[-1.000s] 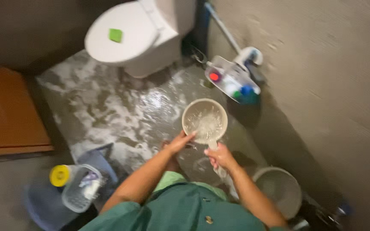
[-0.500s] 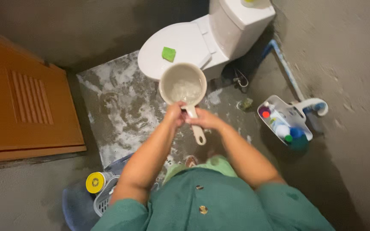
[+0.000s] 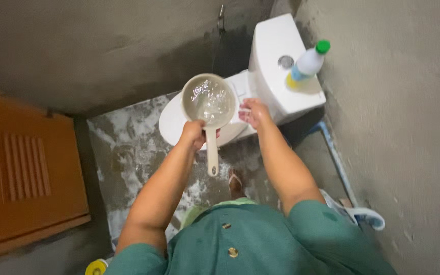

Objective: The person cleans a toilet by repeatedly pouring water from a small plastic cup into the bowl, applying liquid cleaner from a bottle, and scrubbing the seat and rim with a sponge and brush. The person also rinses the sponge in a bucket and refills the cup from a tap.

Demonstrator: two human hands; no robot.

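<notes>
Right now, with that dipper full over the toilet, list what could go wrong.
1. The water-filled dipper is held by the left hand alone at its handle, so it could tip and spill early.
2. The floor is wet and foamy; the sandalled foot might slip.
3. The bottle stands on the tank near the right hand and could be knocked off.
</notes>
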